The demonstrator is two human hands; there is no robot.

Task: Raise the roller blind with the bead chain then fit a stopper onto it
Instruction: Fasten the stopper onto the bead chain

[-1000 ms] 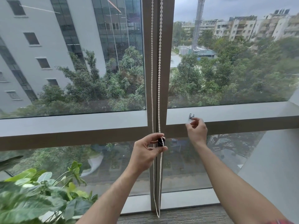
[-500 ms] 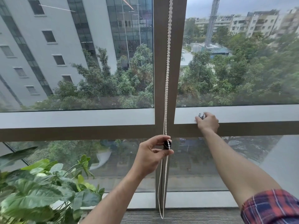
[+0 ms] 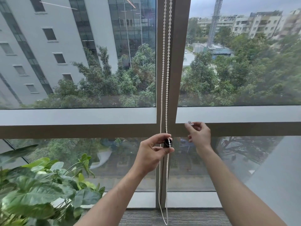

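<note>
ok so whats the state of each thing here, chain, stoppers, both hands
bead chain: hanging as a loop, pinched by left hand
black stopper: on the chain, held
left hand: pinching chain and black stopper
right hand: pinching clear stopper
clear stopper: off the chain

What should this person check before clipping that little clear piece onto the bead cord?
1. Bead chain held steady: ok, left hand pinches it at a black stopper.
2. Clear stopper in hand: ok, right hand pinches it by its fingertips.
3. Stopper at the chain: not ok, it is off to the right, apart from it.
4. Stopper's opening facing the beads: cannot tell, too small.
5. Blind raised: cannot tell, the blind is out of view.
</note>
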